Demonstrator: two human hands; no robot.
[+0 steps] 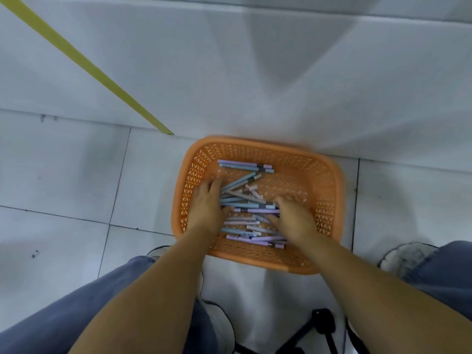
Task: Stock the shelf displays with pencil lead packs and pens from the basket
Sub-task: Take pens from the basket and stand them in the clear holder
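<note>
An orange plastic basket (329, 175) stands on the floor in front of me. In it lies a loose pile of several pens (245, 204) in blue, lilac and pink. Two more pens (244, 166) lie apart at the far side. My left hand (208, 203) rests against the left side of the pile, fingers stretched forward and thumb touching the pens. My right hand (293, 215) is on the right side of the pile, its fingers bent down over the pen ends. No pencil lead packs show. The picture is slightly blurred.
Behind the basket rises a white shelf base panel (255, 72) with a yellow strip (84, 62) running across it. The floor is white tile (63, 175). My jeans-clad legs (76, 315) and shoes flank the basket. A black stand (321, 325) sits near my feet.
</note>
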